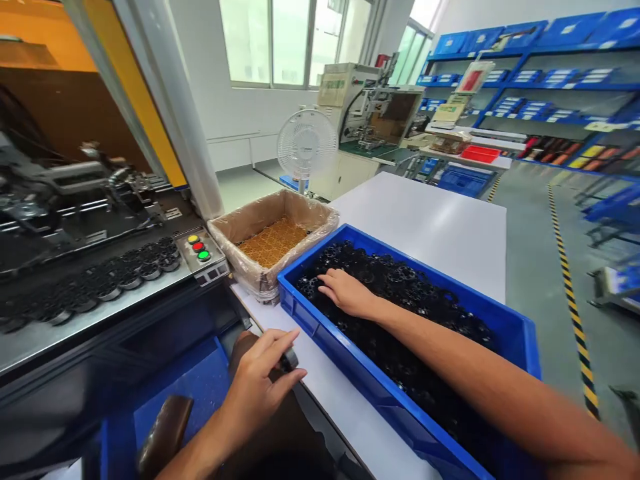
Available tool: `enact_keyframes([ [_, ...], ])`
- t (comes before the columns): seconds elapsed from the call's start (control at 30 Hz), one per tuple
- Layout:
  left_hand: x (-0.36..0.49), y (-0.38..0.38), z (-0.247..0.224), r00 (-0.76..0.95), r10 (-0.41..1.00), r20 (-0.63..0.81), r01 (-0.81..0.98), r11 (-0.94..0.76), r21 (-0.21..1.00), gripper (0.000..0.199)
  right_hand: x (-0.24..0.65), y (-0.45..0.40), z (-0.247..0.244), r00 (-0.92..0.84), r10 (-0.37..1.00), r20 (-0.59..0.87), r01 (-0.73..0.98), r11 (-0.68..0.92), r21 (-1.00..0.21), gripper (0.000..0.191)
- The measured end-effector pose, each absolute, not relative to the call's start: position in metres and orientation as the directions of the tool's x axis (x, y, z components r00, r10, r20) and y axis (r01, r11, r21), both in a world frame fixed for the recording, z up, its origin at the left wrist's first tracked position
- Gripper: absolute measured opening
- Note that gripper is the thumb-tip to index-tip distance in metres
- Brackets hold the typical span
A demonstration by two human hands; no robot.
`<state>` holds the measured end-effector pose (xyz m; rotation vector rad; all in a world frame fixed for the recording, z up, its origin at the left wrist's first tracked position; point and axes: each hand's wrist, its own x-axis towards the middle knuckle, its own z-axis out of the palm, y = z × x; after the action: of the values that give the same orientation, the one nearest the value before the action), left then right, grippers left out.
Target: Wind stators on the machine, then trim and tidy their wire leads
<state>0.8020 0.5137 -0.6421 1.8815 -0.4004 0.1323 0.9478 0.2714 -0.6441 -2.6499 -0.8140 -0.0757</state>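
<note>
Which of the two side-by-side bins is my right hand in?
The blue bin, holding black parts: the right hand is inside it. The plastic-lined bin holds amber-coloured contents and no hand.

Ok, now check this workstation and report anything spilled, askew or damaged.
Nothing stands out. The black parts lie jumbled but inside the blue bin, where the right hand reaches; the left hand holds one round part. I see no spill or breakage, though fine damage would not show.

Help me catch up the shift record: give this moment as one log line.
left hand: holds small dark part | right hand: in blue bin, at black parts | lined box: beside bin
</note>
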Motion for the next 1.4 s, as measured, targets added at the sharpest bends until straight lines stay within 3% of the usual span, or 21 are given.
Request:
enact_keyframes([
  [0.2, 0.804, 0.513, -0.625, 0.934, -0.281, 0.219, -0.277, -0.186, 0.943, 0.04, 0.95, 0.272, -0.636, 0.802, 0.574, 0.166, 0.586, -0.7, -0.409, 0.009],
  [0.33, 0.804, 0.514, -0.62, 0.939, -0.327, 0.106, -0.111, 0.002, 0.994, 0.045, 0.949, 0.273, -0.633, 0.781, 0.597, 0.183, 0.608, -0.657, -0.446, 0.021],
  [0.5, 0.806, 0.519, -0.625, 0.961, -0.273, -0.049, 0.135, 0.303, 0.943, 0.056, 0.959, 0.261, -0.633, 0.832, 0.478, 0.281, 0.554, -0.691, -0.465, 0.03],
  [0.67, 0.805, 0.53, -0.621, 0.977, -0.162, -0.139, 0.202, 0.487, 0.85, 0.058, 0.96, 0.256, -0.61, 0.893, 0.327, 0.308, 0.444, -0.751, -0.489, 0.03],
  [0.77, 0.803, 0.531, -0.612, 0.982, -0.133, -0.133, 0.183, 0.517, 0.836, 0.056, 0.923, 0.27, -0.578, 0.887, 0.266, 0.377, 0.442, -0.726, -0.527, 0.021],
  [0.9, 0.803, 0.525, -0.603, 0.978, -0.163, -0.128, 0.194, 0.5, 0.844, 0.05, 0.86, 0.305, -0.551, 0.709, 0.487, 0.511, 0.703, -0.43, -0.566, 0.012],
  [1.0, 0.804, 0.517, -0.6, 0.97, -0.226, -0.089, 0.198, 0.52, 0.831, 0.051, 0.835, 0.319, -0.556, 0.587, 0.555, 0.589, 0.793, -0.248, -0.557, 0.016],
  [1.2, 0.802, 0.502, -0.597, 0.968, -0.248, -0.041, 0.176, 0.553, 0.815, 0.05, 0.831, 0.317, -0.572, 0.575, 0.516, 0.635, 0.803, -0.205, -0.56, 0.022],
  [1.4, 0.801, 0.502, -0.599, 0.974, -0.224, -0.02, 0.142, 0.544, 0.827, 0.05, 0.832, 0.317, -0.573, 0.508, 0.532, 0.678, 0.852, -0.195, -0.485, 0.026],
])
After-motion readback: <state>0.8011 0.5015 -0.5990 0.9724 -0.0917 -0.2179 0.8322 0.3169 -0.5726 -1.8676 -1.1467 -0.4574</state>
